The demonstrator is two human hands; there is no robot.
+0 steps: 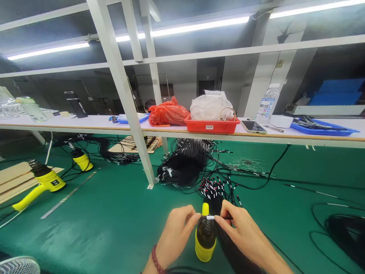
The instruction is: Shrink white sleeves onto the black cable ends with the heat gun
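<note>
Over green matting [94, 232], left hand [177, 236] and right hand [242, 233] pinch a white sleeve [210, 217] — ends hidden.

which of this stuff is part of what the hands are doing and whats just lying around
In use: left hand, right hand, black wire with white sleeve, yellow heat gun, bundle of black wires

Lying about: another yellow heat gun, steel ruler, red tray, phone, water bottle

Head cam, worn on the person's head, looked fwd & down over a green bench [114, 213]: left hand [176, 236] & right hand [245, 236] v. close at bottom edge, white shelf [85, 122] farther off across mid-frame, ceiling lights [199, 26] up top.
</note>
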